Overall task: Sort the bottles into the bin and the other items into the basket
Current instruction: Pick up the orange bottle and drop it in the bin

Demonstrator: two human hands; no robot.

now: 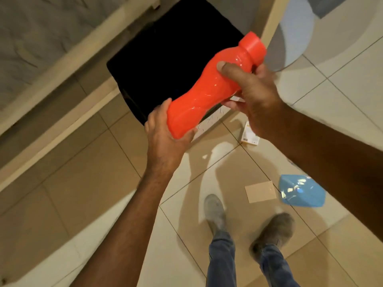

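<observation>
Red bottle (211, 88) carried in both hands, above a black bin (165, 65) whose dark opening lies directly behind and below. Right hand (248, 96) wrapped shut round the upper body just under the neck, thumb pressed flat on the near face, other fingers curled behind and mostly hidden. Left hand (165, 129) cupped round the base, palm under it, fingers closing on the bottom edge. No slack in either grip, so far as can be seen.

Long axis tilted: cap (253, 45) up and away beyond the right hand, base down and toward the left hand. Bin mouth ahead of both hands, nearer the left, which sits right at its near rim. Judged from that: base end already over or close to the opening, so the drop most likely a matter of tipping base-first and letting go, left hand releasing first. Cap end overhanging the far right corner of the bin; some risk of clipping the rim if released level.

Below the right forearm, on the tiled floor (103, 193), well apart from the hands: a blue plastic item (300, 191), a flat cardboard piece (260, 191) just beside it, and a small printed box (249, 135) nearer the bin. Likely for the basket; no basket identifiable in view. Sorting appears only partly done.
</observation>
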